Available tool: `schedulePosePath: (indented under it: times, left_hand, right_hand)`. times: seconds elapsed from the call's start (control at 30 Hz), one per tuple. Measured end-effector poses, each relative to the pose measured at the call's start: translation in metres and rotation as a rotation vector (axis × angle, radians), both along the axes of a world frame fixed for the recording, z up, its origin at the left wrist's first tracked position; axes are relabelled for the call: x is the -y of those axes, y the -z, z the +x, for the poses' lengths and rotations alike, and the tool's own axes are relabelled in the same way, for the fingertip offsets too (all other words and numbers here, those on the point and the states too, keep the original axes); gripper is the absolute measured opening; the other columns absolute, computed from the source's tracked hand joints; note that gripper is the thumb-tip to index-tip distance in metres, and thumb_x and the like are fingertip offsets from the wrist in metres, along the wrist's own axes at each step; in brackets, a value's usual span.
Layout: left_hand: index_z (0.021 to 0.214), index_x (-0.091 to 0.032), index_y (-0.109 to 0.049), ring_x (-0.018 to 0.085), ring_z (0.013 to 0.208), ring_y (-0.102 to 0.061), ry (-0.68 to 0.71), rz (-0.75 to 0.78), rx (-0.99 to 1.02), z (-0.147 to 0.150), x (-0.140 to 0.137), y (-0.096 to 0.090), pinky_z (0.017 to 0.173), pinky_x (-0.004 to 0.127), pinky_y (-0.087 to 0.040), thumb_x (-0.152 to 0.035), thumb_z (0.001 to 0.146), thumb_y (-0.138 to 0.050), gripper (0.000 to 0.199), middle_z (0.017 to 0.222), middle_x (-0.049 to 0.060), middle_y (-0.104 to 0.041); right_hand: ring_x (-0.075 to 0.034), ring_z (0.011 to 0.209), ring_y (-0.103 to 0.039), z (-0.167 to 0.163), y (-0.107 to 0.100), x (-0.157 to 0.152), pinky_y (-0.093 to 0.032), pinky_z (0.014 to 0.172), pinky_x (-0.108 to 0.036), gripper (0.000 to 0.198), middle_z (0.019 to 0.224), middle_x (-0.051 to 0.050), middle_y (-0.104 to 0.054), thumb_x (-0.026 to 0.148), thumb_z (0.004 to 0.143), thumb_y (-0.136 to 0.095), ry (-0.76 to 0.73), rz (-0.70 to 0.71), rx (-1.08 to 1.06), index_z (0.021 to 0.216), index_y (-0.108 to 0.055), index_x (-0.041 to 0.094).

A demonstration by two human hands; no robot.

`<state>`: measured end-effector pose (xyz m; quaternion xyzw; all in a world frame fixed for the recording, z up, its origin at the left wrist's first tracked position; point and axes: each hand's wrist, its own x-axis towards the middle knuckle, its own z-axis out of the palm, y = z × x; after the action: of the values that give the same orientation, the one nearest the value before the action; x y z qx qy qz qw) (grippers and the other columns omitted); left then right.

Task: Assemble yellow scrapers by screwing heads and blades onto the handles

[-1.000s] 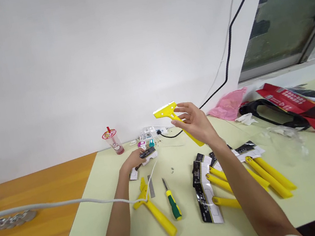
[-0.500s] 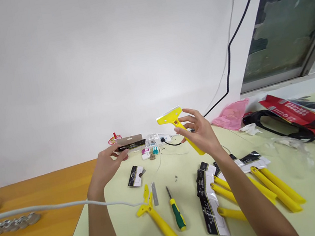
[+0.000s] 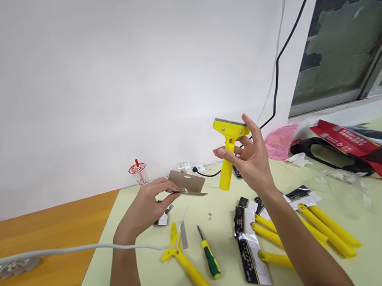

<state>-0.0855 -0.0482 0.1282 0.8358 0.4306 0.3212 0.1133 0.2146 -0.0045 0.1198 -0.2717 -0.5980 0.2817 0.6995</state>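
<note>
My left hand (image 3: 154,198) pinches a folded cardboard package sleeve (image 3: 188,183) by its edge, its brown inside facing me. In my right hand (image 3: 249,157) a yellow scraper (image 3: 230,131) is held by the handle, blade end up and handle slanting down to the left. Below, on the table, lie a second yellow scraper (image 3: 195,273) with its head parted, a loose metal blade (image 3: 183,234) and a green-and-yellow screwdriver (image 3: 210,258). A few tiny metal pieces (image 3: 210,216) rest near the screwdriver's tip. Another small card (image 3: 162,218) is partly hidden behind my left hand.
Several packaged yellow scrapers (image 3: 334,231) lie beneath my right forearm. A white cable (image 3: 65,250) crosses in front of my left arm. At the back stand a lidded cup (image 3: 139,172) and a power strip (image 3: 195,168); a red bag (image 3: 357,143) and pink plastic (image 3: 281,142) lie right.
My right hand has moved right and turned the scraper, so its handle now slants the other way. My left hand has shifted right and lower, tipping the card sleeve so its brown inside shows.
</note>
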Motion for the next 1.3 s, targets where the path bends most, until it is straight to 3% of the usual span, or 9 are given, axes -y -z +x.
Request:
schedulePosePath:
  times: [0.13,0.3,0.5,0.7,0.8,1.03,1.2,1.3]
  left_hand:
    - [0.1,-0.03,-0.084,0.023,0.108,-0.077,0.032,0.016,-0.031,0.001,-0.004,0.006,0.093,0.034,-0.062,-0.041,0.106,-0.068,0.02,0.126,0.003,-0.08]
    - [0.106,-0.032,-0.087,0.026,0.114,-0.079,0.033,0.089,-0.039,0.002,-0.005,0.011,0.094,0.039,-0.065,-0.04,0.107,-0.068,0.021,0.145,0.006,-0.075]
    - [0.107,-0.03,-0.088,0.029,0.123,-0.078,0.126,0.28,0.04,0.015,-0.003,0.012,0.099,0.044,-0.068,-0.025,0.104,-0.072,0.018,0.138,0.01,-0.079]
    - [0.113,-0.029,-0.086,0.027,0.123,-0.078,0.175,0.499,0.162,0.034,0.004,0.006,0.084,0.039,-0.07,-0.013,0.102,-0.072,0.024,0.139,0.012,-0.079]
    - [0.114,-0.03,-0.085,0.028,0.124,-0.077,0.185,0.54,0.206,0.039,0.005,0.006,0.082,0.038,-0.069,-0.01,0.102,-0.071,0.027,0.14,0.012,-0.079]
    - [0.117,-0.031,-0.086,0.027,0.12,-0.078,0.143,0.57,0.285,0.04,0.001,0.009,0.094,0.044,-0.069,-0.01,0.1,-0.073,0.03,0.136,0.01,-0.081]
    - [0.11,-0.03,-0.087,0.026,0.117,-0.079,0.081,0.535,0.348,0.042,-0.002,0.012,0.094,0.043,-0.069,-0.017,0.1,-0.077,0.02,0.129,0.008,-0.083]
    - [0.105,-0.028,-0.087,0.025,0.11,-0.08,0.023,0.508,0.404,0.045,-0.003,0.014,0.09,0.04,-0.069,-0.021,0.1,-0.079,0.012,0.121,0.008,-0.084]
  right_hand:
    - [-0.029,0.105,-0.082,0.0,-0.001,-0.001,-0.07,0.105,-0.056,0.086,0.128,-0.006,-0.066,0.05,0.09,-0.091,-0.016,0.023,-0.043,0.156,-0.037,0.041]
    - [-0.028,0.105,-0.082,-0.004,-0.006,0.006,-0.069,0.107,-0.058,0.082,0.118,-0.001,-0.067,0.047,0.089,-0.092,0.016,0.064,-0.11,0.144,-0.033,0.04]
    - [-0.032,0.114,-0.081,-0.02,-0.007,0.02,-0.065,0.111,-0.068,0.082,0.126,-0.006,-0.068,0.057,0.094,-0.085,0.052,0.042,-0.071,0.148,-0.026,0.041]
    - [-0.032,0.116,-0.081,-0.038,0.0,0.022,-0.068,0.105,-0.062,0.082,0.127,-0.007,-0.069,0.06,0.094,-0.083,0.026,0.033,-0.067,0.149,-0.024,0.041]
    - [-0.032,0.116,-0.081,-0.043,0.001,0.022,-0.068,0.104,-0.061,0.08,0.124,-0.007,-0.07,0.064,0.094,-0.081,0.02,0.023,-0.09,0.146,-0.025,0.041]
    - [-0.03,0.108,-0.083,-0.044,0.008,0.014,-0.067,0.103,-0.056,0.06,0.113,-0.006,-0.077,0.065,0.101,-0.073,-0.07,-0.017,-0.085,0.129,-0.029,0.035]
    - [-0.03,0.1,-0.08,-0.034,0.012,0.006,-0.067,0.088,-0.047,0.039,0.1,-0.006,-0.078,0.068,0.108,-0.058,0.017,-0.059,0.109,0.113,-0.056,0.029]
    - [-0.03,0.105,-0.077,-0.029,0.013,0.002,-0.063,0.098,-0.047,0.042,0.108,-0.008,-0.08,0.064,0.11,-0.059,-0.032,-0.046,0.247,0.101,-0.073,0.026]
